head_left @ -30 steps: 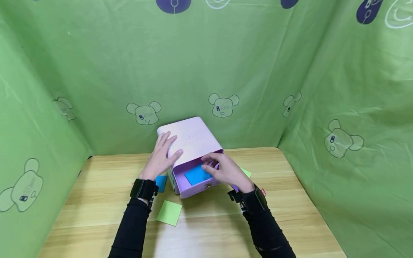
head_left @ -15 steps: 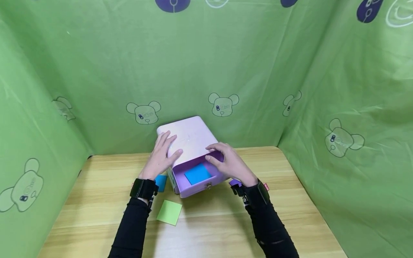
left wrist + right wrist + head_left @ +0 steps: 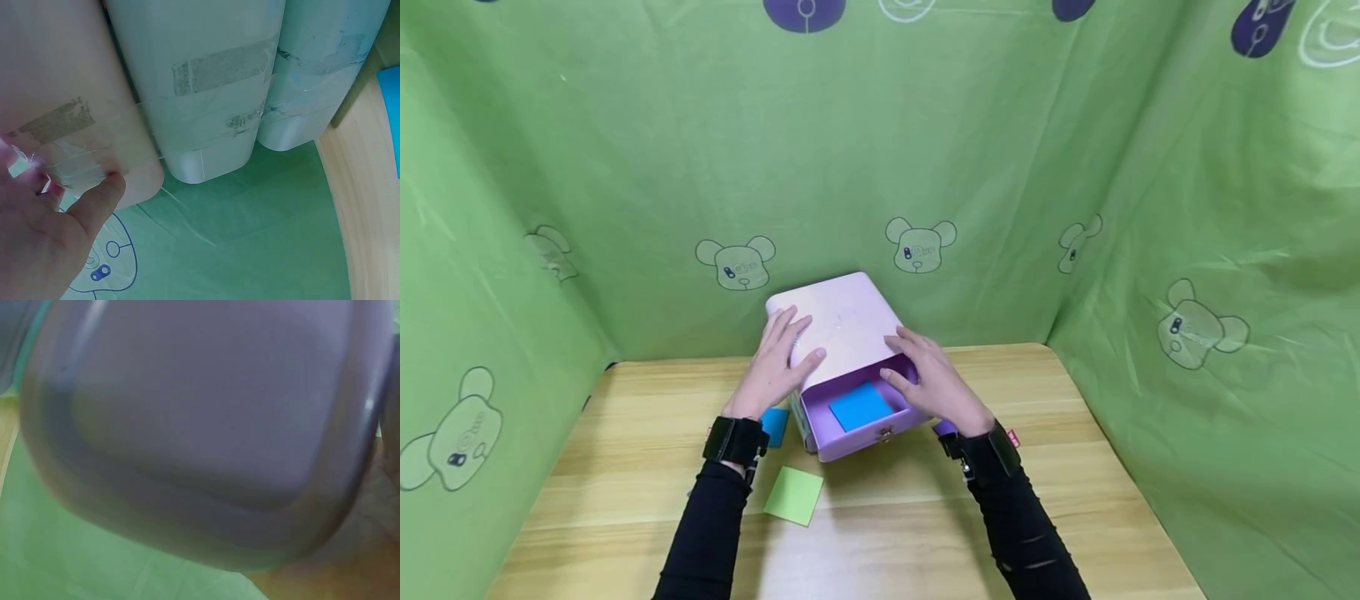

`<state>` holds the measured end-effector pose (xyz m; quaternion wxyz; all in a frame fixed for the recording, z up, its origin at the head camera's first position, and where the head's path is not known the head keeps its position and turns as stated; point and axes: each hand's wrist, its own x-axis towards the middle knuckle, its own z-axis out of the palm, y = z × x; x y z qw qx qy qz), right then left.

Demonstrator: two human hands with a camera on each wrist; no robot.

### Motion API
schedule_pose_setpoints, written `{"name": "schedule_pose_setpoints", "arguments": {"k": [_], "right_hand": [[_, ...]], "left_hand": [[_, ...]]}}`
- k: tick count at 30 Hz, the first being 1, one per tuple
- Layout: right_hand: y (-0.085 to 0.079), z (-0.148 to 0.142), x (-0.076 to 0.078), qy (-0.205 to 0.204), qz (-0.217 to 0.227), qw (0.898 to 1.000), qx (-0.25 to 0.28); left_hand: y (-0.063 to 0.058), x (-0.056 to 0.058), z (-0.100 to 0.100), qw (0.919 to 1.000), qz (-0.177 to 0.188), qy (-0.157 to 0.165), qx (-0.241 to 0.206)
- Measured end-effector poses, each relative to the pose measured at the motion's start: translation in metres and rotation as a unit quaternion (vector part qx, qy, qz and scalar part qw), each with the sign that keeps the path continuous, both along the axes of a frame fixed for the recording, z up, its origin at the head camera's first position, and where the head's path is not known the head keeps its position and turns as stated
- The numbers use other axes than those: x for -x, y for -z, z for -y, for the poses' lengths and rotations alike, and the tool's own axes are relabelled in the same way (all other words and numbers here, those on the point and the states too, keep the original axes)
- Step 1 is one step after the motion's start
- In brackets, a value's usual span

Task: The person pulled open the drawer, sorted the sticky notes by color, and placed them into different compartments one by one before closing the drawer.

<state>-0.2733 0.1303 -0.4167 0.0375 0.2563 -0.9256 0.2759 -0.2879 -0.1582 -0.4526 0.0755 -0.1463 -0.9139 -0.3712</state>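
Note:
A pink-topped drawer box (image 3: 842, 325) sits against the back curtain, its purple drawer (image 3: 853, 446) pulled out toward me. Inside the drawer lies a blue square of sticky notes (image 3: 861, 406). My left hand (image 3: 772, 367) rests on the top's left edge with fingers spread; in the left wrist view its thumb touches the pink casing (image 3: 69, 75), stacked with pale green (image 3: 206, 125) and pale blue casings (image 3: 306, 94). My right hand (image 3: 936, 379) is at the box's right front corner, fingers near the top edge and thumb over the drawer. The drawer front (image 3: 200, 412) largely fills the blurred right wrist view.
A light green sticky-note square (image 3: 794, 495) lies on the wooden table (image 3: 865, 542) before the box. Another blue square (image 3: 774, 426) is left of it, partly behind my left wrist. Something purple (image 3: 945, 427) shows beside my right wrist. Green curtains (image 3: 985, 275) enclose the table.
My right hand has moved from over the blue notes in the drawer up and right to the box's front corner, leaving the notes inside. My left hand has stayed put.

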Motion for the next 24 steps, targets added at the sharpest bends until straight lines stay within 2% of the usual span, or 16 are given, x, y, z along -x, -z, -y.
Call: {"name": "schedule_pose_setpoints", "arguments": {"k": [5,10,13,16,24], "right_hand": [[0.0026,-0.0020,-0.0007,0.000,0.045,0.999,-0.008],[0.0039,-0.0056,0.0017,-0.003,0.101,0.995,0.011],[0.0055,-0.0082,0.0027,-0.005,0.121,0.992,0.024],[0.0071,-0.0093,0.0031,-0.004,0.128,0.991,0.032],[0.0055,-0.0094,0.0051,-0.022,0.093,0.995,0.031]], "left_hand": [[0.0010,-0.0009,0.0000,1.0000,0.002,0.000,-0.001],[0.0005,-0.0005,0.0004,1.0000,-0.001,-0.001,-0.006],[-0.0003,-0.0006,-0.0003,1.0000,0.001,0.002,-0.009],[0.0006,-0.0006,-0.0002,0.9999,0.002,0.005,-0.012],[0.0029,-0.0003,-0.0001,0.9999,0.003,0.002,-0.014]]}}
